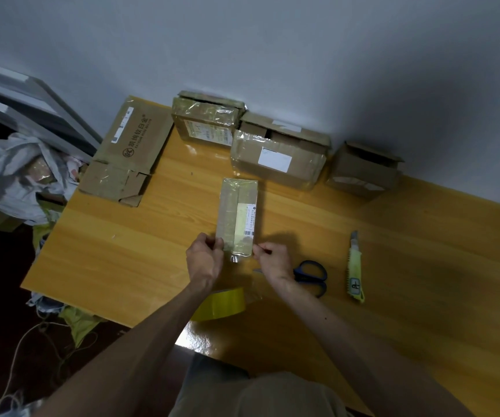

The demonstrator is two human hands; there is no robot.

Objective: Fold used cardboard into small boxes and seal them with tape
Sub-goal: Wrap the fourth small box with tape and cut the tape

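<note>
Cardboard is already folded: the small box (238, 215) lies flat on the table (122, 251), stretching away from our hands. Our left hand (205, 260) pinches its near left corner and our right hand (272, 260) pinches the near right corner (thumb against fingertips). Scissors (310, 276) lie just right of that hand, and the tape roll (223, 303) sits beneath our left wrist.

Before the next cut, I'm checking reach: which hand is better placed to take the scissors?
Likely right: the right hand is beside the scissors; the left hand grips the box's other side.
</note>
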